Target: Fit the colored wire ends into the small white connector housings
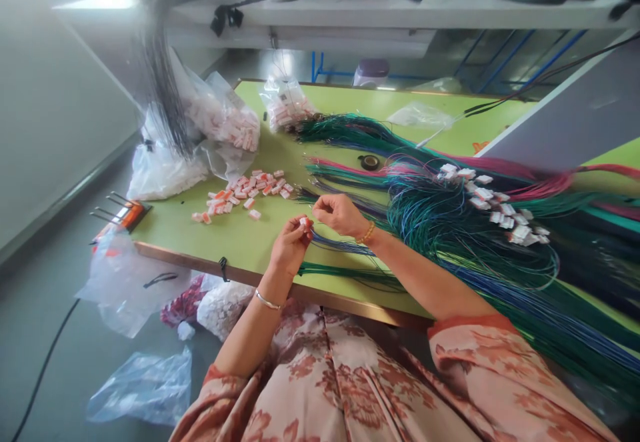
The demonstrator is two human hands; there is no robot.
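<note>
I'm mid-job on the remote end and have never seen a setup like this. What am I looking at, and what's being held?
There is no machine: these are a person's two bare hands. The single picture comes from a camera worn on that person's head, looking forward and down. The left hand holds a small white plastic piece. The right hand is curled close beside it; whether it pinches a thin wire is too small to tell. On the flat yellow-green tabletop lie loose orange-and-white plastic pieces, long bundles of thin green, blue and pink wires, and a round black tape roll.
</note>
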